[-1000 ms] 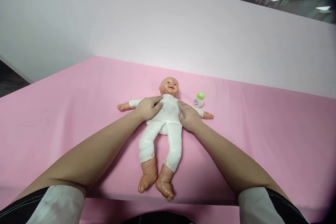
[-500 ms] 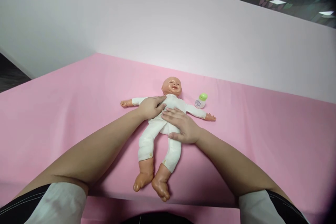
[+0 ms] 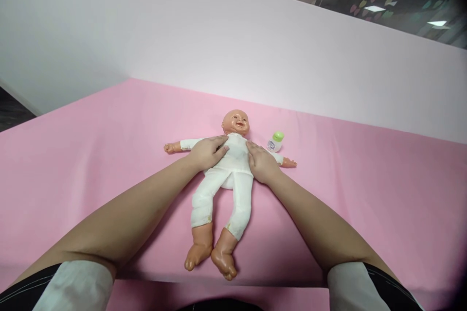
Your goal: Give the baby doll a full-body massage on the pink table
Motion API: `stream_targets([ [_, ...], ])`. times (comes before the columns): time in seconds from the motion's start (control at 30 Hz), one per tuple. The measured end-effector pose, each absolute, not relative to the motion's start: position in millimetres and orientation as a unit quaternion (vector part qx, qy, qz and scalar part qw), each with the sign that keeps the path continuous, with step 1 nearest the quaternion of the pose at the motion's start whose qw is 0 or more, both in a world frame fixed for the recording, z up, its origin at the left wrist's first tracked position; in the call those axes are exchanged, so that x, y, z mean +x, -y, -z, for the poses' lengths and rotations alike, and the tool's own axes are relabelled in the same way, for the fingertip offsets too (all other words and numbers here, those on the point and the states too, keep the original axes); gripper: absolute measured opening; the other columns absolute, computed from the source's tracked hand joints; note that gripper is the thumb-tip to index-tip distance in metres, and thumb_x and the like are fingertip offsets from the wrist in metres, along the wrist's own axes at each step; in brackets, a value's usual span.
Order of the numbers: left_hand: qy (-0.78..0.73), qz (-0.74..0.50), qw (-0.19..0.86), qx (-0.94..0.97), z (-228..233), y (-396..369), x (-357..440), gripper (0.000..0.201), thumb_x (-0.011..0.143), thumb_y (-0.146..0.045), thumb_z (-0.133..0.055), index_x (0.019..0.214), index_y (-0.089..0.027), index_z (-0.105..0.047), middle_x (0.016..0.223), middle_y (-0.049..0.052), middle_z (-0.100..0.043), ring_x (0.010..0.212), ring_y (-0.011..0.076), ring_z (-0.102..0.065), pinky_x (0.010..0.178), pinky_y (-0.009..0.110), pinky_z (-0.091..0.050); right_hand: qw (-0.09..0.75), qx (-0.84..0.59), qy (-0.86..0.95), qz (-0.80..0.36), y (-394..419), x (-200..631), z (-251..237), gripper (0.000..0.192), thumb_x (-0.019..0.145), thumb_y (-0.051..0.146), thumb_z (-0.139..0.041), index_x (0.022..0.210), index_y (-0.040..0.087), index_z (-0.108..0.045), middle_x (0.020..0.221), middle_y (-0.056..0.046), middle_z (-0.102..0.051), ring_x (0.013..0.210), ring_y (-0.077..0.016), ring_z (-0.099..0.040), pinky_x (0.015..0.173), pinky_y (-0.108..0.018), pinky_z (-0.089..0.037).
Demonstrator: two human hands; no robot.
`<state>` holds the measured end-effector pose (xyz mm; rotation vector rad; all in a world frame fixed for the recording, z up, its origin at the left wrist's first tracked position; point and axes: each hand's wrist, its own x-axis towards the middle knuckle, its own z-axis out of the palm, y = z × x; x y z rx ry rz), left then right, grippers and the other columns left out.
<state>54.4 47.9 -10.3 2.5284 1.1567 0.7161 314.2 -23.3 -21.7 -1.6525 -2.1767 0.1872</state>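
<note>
Sleeves, white with dark cuffs, sat nearest the lens at both lower corners, and from them my bare forearms ran up and inward across the pink sheet [image 3: 91,155]. Next came the doll's bare feet, toes toward me near the sheet's front edge, then its white-clad legs, slightly parted. The doll [image 3: 233,155] lay face up near the middle of the sheet, arms spread wide to either side, head pointing away from me.

I had my left hand [image 3: 206,153] lying flat on the doll's chest, fingers [image 3: 219,142] stretched out toward the neck, palm down, gripping nothing. My right hand [image 3: 261,163] rested against the other side of the torso, just under the doll's arm, fingers loosely extended along the white cloth, likewise unclenched and holding nothing. Between the two hands the white chest showed bare.

Beyond the right hand, just beside the doll's outstretched arm, stood a small white bottle [image 3: 275,142] with a green cap, upright. Farthest off rose a pale wall panel [image 3: 233,48].
</note>
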Motion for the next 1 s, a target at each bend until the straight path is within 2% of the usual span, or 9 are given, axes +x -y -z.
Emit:
stream_targets([
  [0.1,-0.315,-0.24,0.14,0.908,-5,-29,61,0.073,0.107,-0.057,-0.044,0.164,-0.013,-0.056,0.166,0.016,-0.058,0.159,0.0352,-0.051,0.137,0.058,-0.031,0.207,-0.601,0.769,-0.07,24,311,22,0.07,0.098,0.009,-0.046,0.168,0.008,-0.048,0.174,-0.017,-0.048,0.163,-0.0271,-0.047,0.139,-0.05,-0.033],
  [0.23,-0.175,-0.172,0.19,0.951,-21,0,74,0.066,0.111,-0.058,-0.042,0.167,-0.027,-0.054,0.167,0.01,-0.058,0.158,0.0313,-0.053,0.141,0.055,-0.02,0.218,-0.6,0.765,-0.089,25,311,24,0.066,0.102,0.015,-0.048,0.169,0.012,-0.048,0.175,-0.015,-0.047,0.164,-0.0275,-0.046,0.14,-0.052,-0.031],
  [0.5,-0.256,-0.153,0.161,0.941,-3,-26,67,0.073,0.111,-0.063,-0.038,0.173,-0.025,-0.044,0.18,0.009,-0.038,0.171,0.0319,-0.028,0.141,0.058,-0.016,0.226,-0.594,0.766,-0.1,23,310,22,0.073,0.096,0.008,-0.049,0.169,0.012,-0.048,0.175,-0.013,-0.048,0.164,-0.0264,-0.047,0.14,-0.049,-0.032],
  [0.57,-0.3,-0.186,0.145,0.924,3,-35,62,0.077,0.109,-0.064,-0.041,0.171,-0.019,-0.048,0.179,0.011,-0.04,0.17,0.0331,-0.031,0.14,0.056,-0.022,0.224,-0.59,0.77,-0.098,23,310,22,0.075,0.094,0.006,-0.048,0.169,0.01,-0.047,0.175,-0.015,-0.048,0.163,-0.0264,-0.047,0.14,-0.049,-0.032],
  [0.63,-0.362,-0.228,0.13,0.894,7,-41,56,0.076,0.107,-0.063,-0.043,0.165,-0.015,-0.056,0.172,0.013,-0.051,0.162,0.034,-0.046,0.136,0.05,-0.035,0.227,-0.587,0.771,-0.095,23,311,23,0.076,0.093,0.006,-0.048,0.168,0.009,-0.048,0.174,-0.015,-0.049,0.163,-0.027,-0.048,0.139,-0.05,-0.034],
  [0.73,-0.44,-0.246,0.118,0.856,8,-46,49,0.067,0.108,-0.059,-0.042,0.154,-0.019,-0.068,0.156,0.011,-0.069,0.144,0.0348,-0.066,0.126,0.048,-0.049,0.251,-0.584,0.767,-0.093,23,314,25,0.078,0.09,0.007,-0.05,0.167,0.012,-0.051,0.174,-0.013,-0.049,0.162,-0.0274,-0.049,0.138,-0.051,-0.037],
  [0.8,-0.45,-0.236,0.114,0.854,8,-48,47,0.063,0.109,-0.058,-0.04,0.15,-0.022,-0.072,0.151,0.009,-0.073,0.14,0.0349,-0.069,0.123,0.048,-0.052,0.284,-0.571,0.765,-0.089,26,315,24,0.076,0.09,0.008,-0.05,0.165,0.013,-0.054,0.174,-0.012,-0.049,0.162,-0.0267,-0.05,0.138,-0.049,-0.038],
  [0.9,-0.45,-0.23,0.107,0.857,6,-47,48,0.061,0.109,-0.056,-0.04,0.148,-0.023,-0.073,0.15,0.008,-0.073,0.139,0.0342,-0.07,0.12,0.047,-0.053,0.329,-0.503,0.795,-0.08,38,311,17,0.063,0.097,0.016,-0.051,0.159,0.017,-0.062,0.168,-0.011,-0.058,0.159,-0.026,-0.053,0.137,-0.048,-0.039],
  [1.0,-0.453,-0.224,0.108,0.856,4,-44,51,0.059,0.109,-0.053,-0.038,0.147,-0.023,-0.073,0.147,0.008,-0.075,0.135,0.0332,-0.072,0.116,0.046,-0.056,0.303,-0.357,0.879,-0.093,59,297,5,0.056,0.104,0.033,-0.057,0.16,0.024,-0.062,0.164,-0.009,-0.063,0.159,-0.0274,-0.053,0.137,-0.053,-0.036],
])
